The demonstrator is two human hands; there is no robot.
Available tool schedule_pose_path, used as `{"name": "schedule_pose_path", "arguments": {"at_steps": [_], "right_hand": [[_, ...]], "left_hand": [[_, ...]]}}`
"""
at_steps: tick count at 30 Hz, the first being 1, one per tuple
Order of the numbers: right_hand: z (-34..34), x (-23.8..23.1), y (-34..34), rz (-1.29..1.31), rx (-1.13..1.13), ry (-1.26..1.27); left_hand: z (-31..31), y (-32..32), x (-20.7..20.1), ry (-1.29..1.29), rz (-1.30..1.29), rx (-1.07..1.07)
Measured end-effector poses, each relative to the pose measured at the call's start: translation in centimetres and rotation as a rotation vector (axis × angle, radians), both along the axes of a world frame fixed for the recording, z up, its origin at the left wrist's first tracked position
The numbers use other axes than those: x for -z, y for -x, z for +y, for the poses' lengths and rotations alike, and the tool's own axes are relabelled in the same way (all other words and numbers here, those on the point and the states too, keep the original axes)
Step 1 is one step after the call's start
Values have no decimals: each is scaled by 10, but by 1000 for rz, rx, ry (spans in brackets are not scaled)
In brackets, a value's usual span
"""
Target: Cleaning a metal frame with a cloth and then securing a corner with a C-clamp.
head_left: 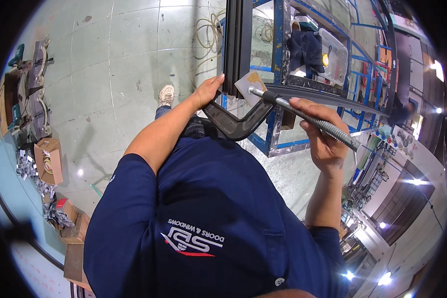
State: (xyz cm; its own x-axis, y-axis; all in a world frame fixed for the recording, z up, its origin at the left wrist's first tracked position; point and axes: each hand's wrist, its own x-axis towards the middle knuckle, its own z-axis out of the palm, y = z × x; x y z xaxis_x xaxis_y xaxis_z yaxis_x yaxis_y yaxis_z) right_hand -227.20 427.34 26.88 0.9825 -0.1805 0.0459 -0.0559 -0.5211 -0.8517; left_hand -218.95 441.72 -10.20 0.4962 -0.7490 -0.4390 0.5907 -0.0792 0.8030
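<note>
A large black C-clamp (238, 126) sits at the corner of a dark metal frame profile (237, 49). My left hand (207, 93) is closed around the clamp's far left end, its fingertips against the side of the profile. My right hand (324, 131) grips the clamp's long threaded screw (295, 109), fingers above and thumb below. Under the screw's tip lies a pale, stained square plate (246, 90), against the corner of the frame. A second dark profile (328, 98) runs off to the right from that corner. My left fingertips are partly hidden.
A blue metal rack (278, 49) stands ahead, with a clear plastic bin (335, 54) and dark cloth on it. A yellowish hose (207, 32) lies coiled on the floor. To the left are saw-like machines (39, 94) and an open cardboard box (48, 160).
</note>
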Motion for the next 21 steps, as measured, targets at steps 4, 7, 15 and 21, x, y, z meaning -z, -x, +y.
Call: {"name": "schedule_pose_path", "arguments": {"at_steps": [4, 7, 15, 21], "right_hand": [[6, 21, 7, -180, 29, -4], [7, 18, 13, -106, 57, 33], [-76, -64, 83, 62, 511, 184], [-32, -119, 10, 28, 60, 114]], "left_hand": [[-3, 1, -5, 33, 46, -9], [-1, -1, -6, 23, 32, 6], [6, -4, -10, -23, 122, 40], [1, -12, -9, -121, 241, 225]]}}
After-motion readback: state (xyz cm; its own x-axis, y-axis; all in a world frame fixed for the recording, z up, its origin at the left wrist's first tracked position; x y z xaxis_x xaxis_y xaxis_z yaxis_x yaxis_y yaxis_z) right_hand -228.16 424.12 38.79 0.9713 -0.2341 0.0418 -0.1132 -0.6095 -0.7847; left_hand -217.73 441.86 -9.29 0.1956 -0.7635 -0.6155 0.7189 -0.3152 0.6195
